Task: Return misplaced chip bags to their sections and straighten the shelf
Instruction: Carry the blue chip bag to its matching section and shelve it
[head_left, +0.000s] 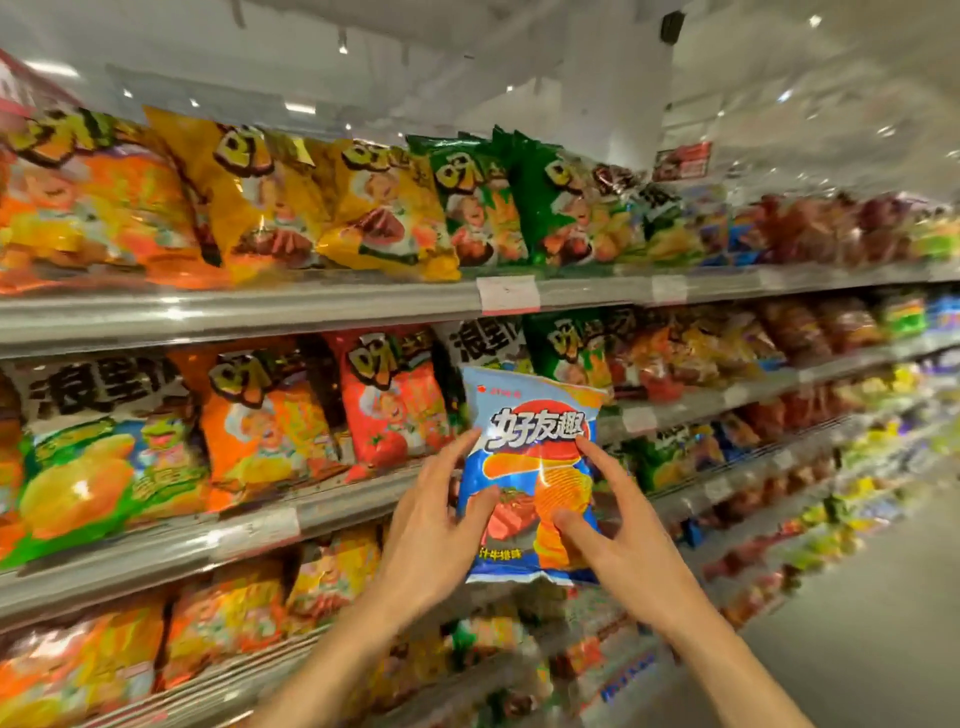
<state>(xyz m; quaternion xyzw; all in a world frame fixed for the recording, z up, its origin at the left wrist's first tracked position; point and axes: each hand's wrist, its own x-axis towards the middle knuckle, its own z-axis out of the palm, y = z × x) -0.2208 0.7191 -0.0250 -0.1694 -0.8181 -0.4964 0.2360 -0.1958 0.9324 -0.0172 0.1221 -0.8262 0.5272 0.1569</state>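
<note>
A blue chip bag (535, 431) with a red circle and ridged chips printed on it is held upright in front of the second shelf. My left hand (434, 525) grips its left edge, thumb on the front. My right hand (608, 525) grips its right side, thumb pressed on the lower front. Behind the bag, on the second shelf (332, 512), stand a red-orange tomato bag (389, 400), a white-topped bag (485, 345) and a green bag (566, 345).
The top shelf (311, 306) carries orange, yellow (363, 208) and green bags (519, 202) in groups. White price tags (509, 294) hang on the shelf rails. Lower shelves hold orange and yellow bags. The aisle floor (857, 623) runs off to the right.
</note>
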